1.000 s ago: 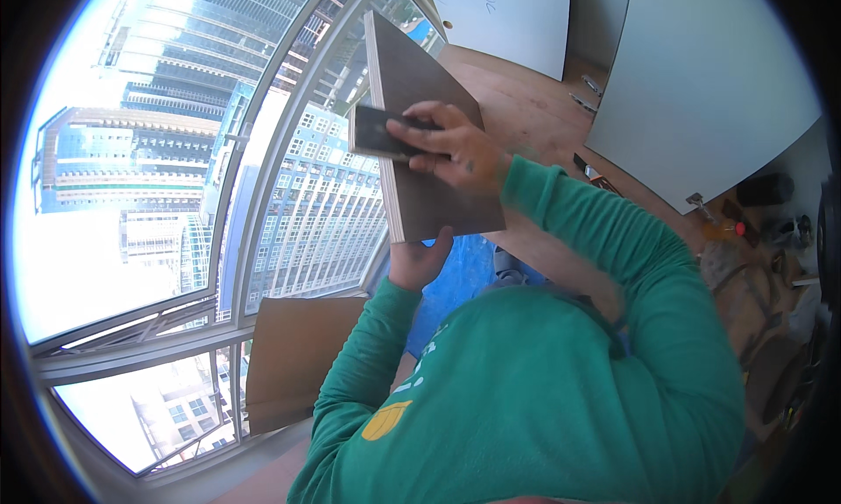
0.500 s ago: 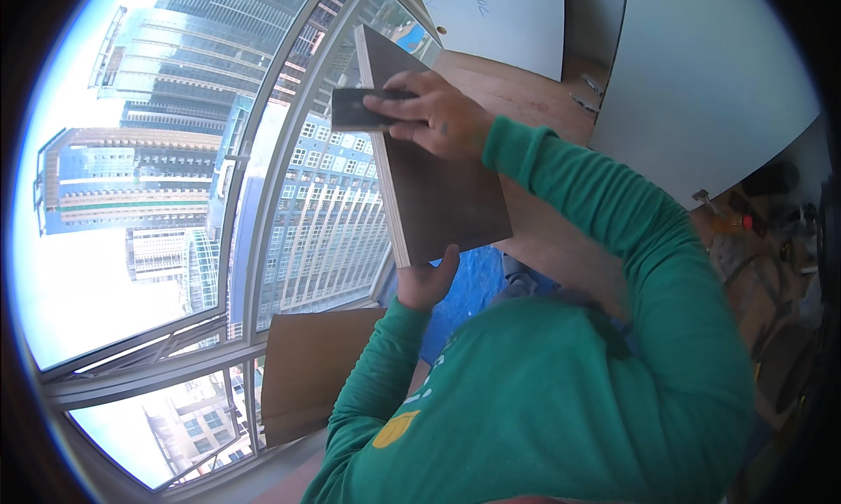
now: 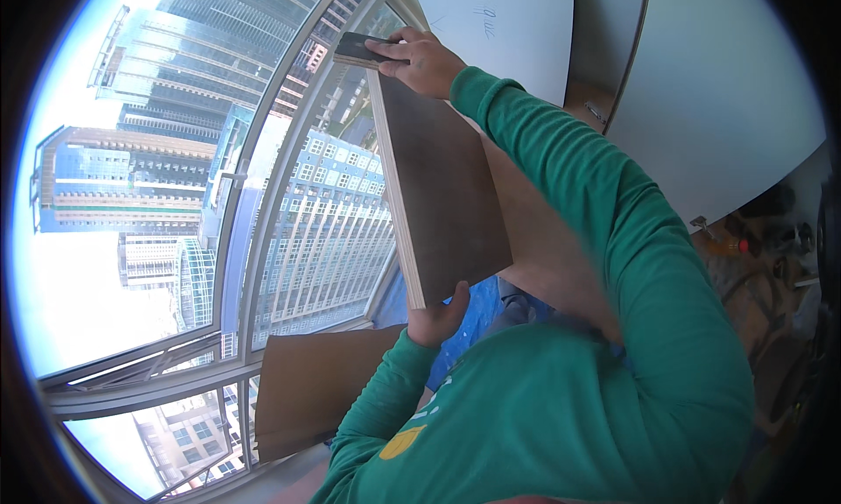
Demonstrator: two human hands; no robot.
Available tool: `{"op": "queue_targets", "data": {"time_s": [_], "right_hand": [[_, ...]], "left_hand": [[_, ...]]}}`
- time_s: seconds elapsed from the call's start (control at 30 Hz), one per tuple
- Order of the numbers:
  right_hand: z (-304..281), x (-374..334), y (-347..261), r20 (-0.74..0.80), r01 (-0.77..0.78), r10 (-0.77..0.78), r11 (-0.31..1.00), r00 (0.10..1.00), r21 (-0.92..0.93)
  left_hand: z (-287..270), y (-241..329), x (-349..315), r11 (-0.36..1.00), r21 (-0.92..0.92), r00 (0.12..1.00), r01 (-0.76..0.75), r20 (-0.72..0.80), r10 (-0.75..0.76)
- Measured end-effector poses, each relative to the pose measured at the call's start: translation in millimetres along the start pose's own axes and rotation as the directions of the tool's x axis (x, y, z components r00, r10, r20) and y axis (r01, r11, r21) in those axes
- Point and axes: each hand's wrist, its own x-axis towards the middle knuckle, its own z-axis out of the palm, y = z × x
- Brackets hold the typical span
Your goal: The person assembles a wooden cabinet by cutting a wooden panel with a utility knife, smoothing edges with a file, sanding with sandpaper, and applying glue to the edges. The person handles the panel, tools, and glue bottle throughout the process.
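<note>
A dark brown plywood board (image 3: 447,197) stands tilted before me, its pale layered edge (image 3: 399,197) facing the windows on the left. Around its near lower corner my left hand (image 3: 435,320) is closed, thumb on the brown face and the other fingers hidden beneath. At the far end my right hand (image 3: 419,62) grips a dark flat sanding block (image 3: 361,49) between thumb and fingers. The block lies across the far end of the pale edge and juts out past it to the left. Whether it presses on the edge there, I cannot tell.
Tall framed windows (image 3: 250,197) run along the left, with towers outside. A brown cardboard-like sheet (image 3: 315,386) leans below them. White panels (image 3: 718,92) stand at the far right. Blue plastic sheeting (image 3: 477,316) lies below the board, and assorted tools clutter the right side.
My right hand has slid the sanding block along the board's edge toward its far end. The board and my left hand sit slightly lower in the picture.
</note>
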Motion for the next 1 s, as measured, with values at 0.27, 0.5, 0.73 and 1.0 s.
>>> {"op": "queue_targets", "data": {"time_s": [0.27,0.5,0.73,1.0], "right_hand": [[-20.4,-44.4,-22.5,0.098,0.306,-0.307,0.952,0.946,0.032],[-57.9,-201.8,-119.3,0.266,0.482,-0.512,0.859,0.817,0.175],[-13.3,21.6,18.0,0.04,0.109,-0.112,0.991,0.993,0.076],[13.5,-91.1,-42.2,0.021,0.125,-0.142,0.92,0.99,0.37]], "left_hand": [[4.4,-18.9,-7.9,0.999,0.018,0.999,-0.027,0.033,0.026],[12.5,-13.1,-3.4,0.996,-0.089,0.994,0.014,0.109,-0.005],[4.3,-11.2,0.8,0.988,0.057,0.989,-0.145,0.042,0.143],[-1.1,-18.3,-5.4,0.996,-0.014,0.996,-0.09,-0.002,0.09]]}}
